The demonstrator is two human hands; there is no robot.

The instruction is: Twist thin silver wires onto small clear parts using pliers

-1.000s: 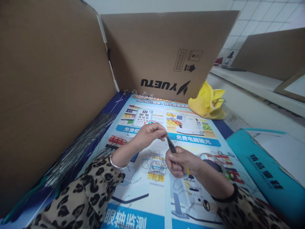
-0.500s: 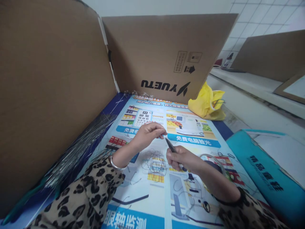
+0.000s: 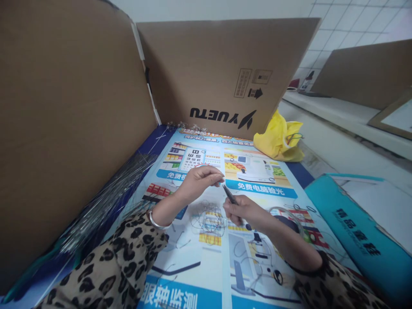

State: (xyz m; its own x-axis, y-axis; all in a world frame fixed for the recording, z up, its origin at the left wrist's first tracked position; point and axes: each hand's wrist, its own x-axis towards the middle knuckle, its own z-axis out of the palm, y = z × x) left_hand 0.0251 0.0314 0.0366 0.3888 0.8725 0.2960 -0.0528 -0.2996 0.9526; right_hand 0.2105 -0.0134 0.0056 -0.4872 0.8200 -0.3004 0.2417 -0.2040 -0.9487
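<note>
My left hand (image 3: 206, 179) is closed in a pinch above the printed poster; a thin piece, possibly wire, seems to be between the fingertips, too small to make out. In my right hand (image 3: 240, 210) is a pair of pliers (image 3: 229, 195), gripped by the handles. The dark jaws point up and left, close to the left fingertips; I cannot tell if they touch anything. Below and between both hands lies a loose tangle of thin wire (image 3: 207, 219) on the poster (image 3: 210, 257).
A bundle of straight wires (image 3: 109, 197) lies along the left cardboard wall (image 3: 74, 94). Another cardboard panel (image 3: 206, 68) stands at the back. A yellow cloth bag (image 3: 277, 137) sits back right, a teal box (image 3: 347, 223) at right. A round clear dish (image 3: 298, 221) is beside my right forearm.
Almost nothing differs. My right hand and the pliers have shifted very slightly left, while the left hand keeps its pinch.
</note>
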